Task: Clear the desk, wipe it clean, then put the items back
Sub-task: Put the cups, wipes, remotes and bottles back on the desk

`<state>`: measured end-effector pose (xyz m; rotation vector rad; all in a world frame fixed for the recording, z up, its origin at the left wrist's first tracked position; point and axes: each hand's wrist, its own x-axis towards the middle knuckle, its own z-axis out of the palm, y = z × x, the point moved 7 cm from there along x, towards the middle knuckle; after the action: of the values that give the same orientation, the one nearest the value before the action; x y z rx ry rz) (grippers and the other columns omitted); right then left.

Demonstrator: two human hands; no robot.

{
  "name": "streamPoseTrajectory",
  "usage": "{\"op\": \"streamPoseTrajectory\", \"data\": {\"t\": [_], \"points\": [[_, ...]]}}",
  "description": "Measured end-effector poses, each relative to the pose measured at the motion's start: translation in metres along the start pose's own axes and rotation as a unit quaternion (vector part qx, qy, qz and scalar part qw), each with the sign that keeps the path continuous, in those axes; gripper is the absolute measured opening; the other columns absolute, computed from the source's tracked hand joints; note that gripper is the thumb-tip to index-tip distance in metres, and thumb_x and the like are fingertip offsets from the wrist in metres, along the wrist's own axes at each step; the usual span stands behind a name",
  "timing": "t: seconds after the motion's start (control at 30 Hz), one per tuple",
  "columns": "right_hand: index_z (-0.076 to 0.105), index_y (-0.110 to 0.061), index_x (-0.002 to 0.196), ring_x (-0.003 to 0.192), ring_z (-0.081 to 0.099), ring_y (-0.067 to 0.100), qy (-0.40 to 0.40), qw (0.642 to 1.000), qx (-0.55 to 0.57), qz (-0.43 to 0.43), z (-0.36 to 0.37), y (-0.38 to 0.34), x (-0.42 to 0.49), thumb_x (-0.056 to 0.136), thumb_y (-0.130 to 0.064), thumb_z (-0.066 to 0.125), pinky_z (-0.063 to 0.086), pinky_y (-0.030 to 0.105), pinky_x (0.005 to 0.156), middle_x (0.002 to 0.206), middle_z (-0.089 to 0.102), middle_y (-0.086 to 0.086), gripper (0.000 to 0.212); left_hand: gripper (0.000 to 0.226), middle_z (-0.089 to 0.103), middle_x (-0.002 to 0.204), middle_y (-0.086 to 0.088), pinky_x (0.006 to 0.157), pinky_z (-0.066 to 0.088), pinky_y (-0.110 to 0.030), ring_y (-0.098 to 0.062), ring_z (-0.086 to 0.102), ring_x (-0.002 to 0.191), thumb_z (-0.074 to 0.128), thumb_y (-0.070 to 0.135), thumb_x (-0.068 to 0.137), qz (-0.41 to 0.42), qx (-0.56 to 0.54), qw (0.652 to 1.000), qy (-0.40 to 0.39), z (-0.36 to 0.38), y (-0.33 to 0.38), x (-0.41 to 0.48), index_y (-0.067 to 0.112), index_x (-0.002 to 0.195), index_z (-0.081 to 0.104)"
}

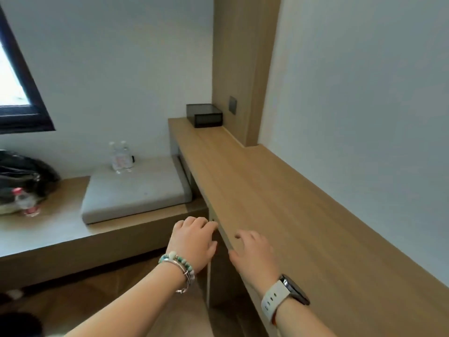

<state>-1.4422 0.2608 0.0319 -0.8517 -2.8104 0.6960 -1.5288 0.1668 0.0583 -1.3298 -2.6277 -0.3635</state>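
Head view; desk (279, 203) runs along the right-hand wall, pale wood top. Black box (205, 115) sits at the far end, against the wooden column; it is the only item on the top.

Left hand (194, 242): fingers loosely bent, nothing held; fingertips at the desk's front edge (contact cannot be judged). Bead bracelet (177, 261) on that wrist.

Right hand (255, 254): over the near edge of the top, fingers relaxed and drooping, nothing held; white-strapped watch (291, 293) on the wrist.

Left of the desk, a low bench with a grey cushion (136, 190); two clear water bottles (120, 156) upright on its far corner. Black bag (21, 173) at far left, a red-capped bottle (24, 200) lying against it.
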Motion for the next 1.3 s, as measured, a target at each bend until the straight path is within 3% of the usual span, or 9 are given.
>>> {"op": "streamPoseTrajectory", "data": {"t": [0.2, 0.43, 0.47, 0.53, 0.6, 0.7, 0.77, 1.0, 1.3], "points": [[0.042, -0.03, 0.135, 0.126, 0.041, 0.013, -0.033, 0.998, -0.007, -0.059, 0.064, -0.127, 0.097, 0.093, -0.039, 0.048, 0.036, 0.029, 0.103, 0.138, 0.045, -0.009, 0.043, 0.044, 0.042, 0.138, 0.011, 0.109, 0.025, -0.031, -0.013, 0.035, 0.129, 0.04, 0.041, 0.095, -0.09, 0.034, 0.995, -0.004, -0.016, -0.174, 0.016, 0.033, 0.138, 0.036], [0.043, -0.03, 0.134, 0.125, 0.04, 0.013, -0.073, 0.992, -0.007, -0.102, 0.118, -0.206, 0.193, 0.094, -0.038, 0.047, 0.035, 0.029, 0.099, 0.138, 0.045, -0.008, 0.041, 0.043, 0.048, 0.132, 0.01, 0.105, 0.029, -0.032, -0.015, 0.041, 0.126, 0.046, 0.04, 0.093, -0.14, 0.058, 0.988, -0.001, -0.007, -0.292, 0.058, 0.031, 0.135, 0.043], [0.044, -0.03, 0.133, 0.125, 0.04, 0.013, -0.079, 0.991, -0.008, -0.11, 0.125, -0.212, 0.208, 0.094, -0.038, 0.047, 0.035, 0.029, 0.099, 0.138, 0.045, -0.008, 0.04, 0.041, 0.054, 0.125, 0.01, 0.101, 0.035, -0.034, -0.016, 0.047, 0.12, 0.053, 0.039, 0.089, -0.155, 0.055, 0.986, -0.008, -0.005, -0.305, 0.065, 0.031, 0.129, 0.051], [0.043, -0.03, 0.134, 0.125, 0.04, 0.013, -0.083, 0.989, -0.006, -0.123, 0.135, -0.222, 0.242, 0.094, -0.038, 0.046, 0.034, 0.028, 0.099, 0.137, 0.045, -0.009, 0.041, 0.034, 0.066, 0.094, 0.009, 0.078, 0.051, -0.037, -0.018, 0.063, 0.091, 0.072, 0.035, 0.068, -0.172, 0.048, 0.984, 0.002, 0.001, -0.333, 0.087, 0.03, 0.101, 0.068], [0.043, -0.03, 0.134, 0.125, 0.04, 0.012, -0.085, 0.987, -0.002, -0.136, 0.144, -0.231, 0.28, 0.094, -0.038, 0.046, 0.035, 0.027, 0.099, 0.137, 0.045, -0.009, 0.041, 0.032, 0.067, 0.079, 0.009, 0.065, 0.053, -0.034, -0.018, 0.065, 0.077, 0.079, 0.033, 0.056, -0.193, 0.063, 0.979, -0.008, 0.011, -0.361, 0.111, 0.029, 0.087, 0.071], [0.043, -0.029, 0.135, 0.125, 0.04, 0.012, -0.101, 0.983, 0.001, -0.154, 0.16, -0.244, 0.34, 0.095, -0.038, 0.046, 0.035, 0.028, 0.101, 0.137, 0.045, -0.009, 0.041, 0.036, 0.062, 0.113, 0.004, 0.094, 0.041, -0.036, -0.021, 0.053, 0.111, 0.062, 0.032, 0.083, -0.227, 0.028, 0.973, -0.023, 0.022, -0.397, 0.154, 0.027, 0.119, 0.061], [0.043, -0.029, 0.135, 0.126, 0.04, 0.012, -0.121, 0.98, 0.003, -0.16, 0.169, -0.254, 0.378, 0.095, -0.038, 0.046, 0.036, 0.028, 0.103, 0.138, 0.045, -0.009, 0.041, 0.04, 0.053, 0.126, 0.007, 0.102, 0.032, -0.03, -0.016, 0.042, 0.122, 0.049, 0.034, 0.091, -0.23, 0.036, 0.972, -0.012, 0.028, -0.421, 0.183, 0.03, 0.13, 0.05], [0.043, -0.028, 0.134, 0.127, 0.038, 0.012, -0.172, 0.967, 0.012, -0.188, 0.204, -0.301, 0.492, 0.095, -0.038, 0.046, 0.034, 0.029, 0.104, 0.138, 0.044, -0.009, 0.04, 0.043, 0.046, 0.133, 0.01, 0.103, 0.029, -0.027, -0.012, 0.036, 0.127, 0.043, 0.041, 0.093, -0.281, 0.033, 0.958, -0.047, 0.05, -0.509, 0.262, 0.034, 0.135, 0.041], [0.047, -0.028, 0.13, 0.125, 0.042, 0.015, -0.195, 0.968, -0.028, -0.155, 0.264, -0.35, 0.622, 0.094, -0.033, 0.046, 0.035, 0.028, 0.101, 0.136, 0.047, -0.007, 0.037, 0.043, 0.044, 0.137, 0.01, 0.105, 0.029, -0.03, -0.014, 0.035, 0.129, 0.044, 0.04, 0.093, -0.299, 0.003, 0.951, -0.076, 0.088, -0.642, 0.343, 0.033, 0.136, 0.041]]}}
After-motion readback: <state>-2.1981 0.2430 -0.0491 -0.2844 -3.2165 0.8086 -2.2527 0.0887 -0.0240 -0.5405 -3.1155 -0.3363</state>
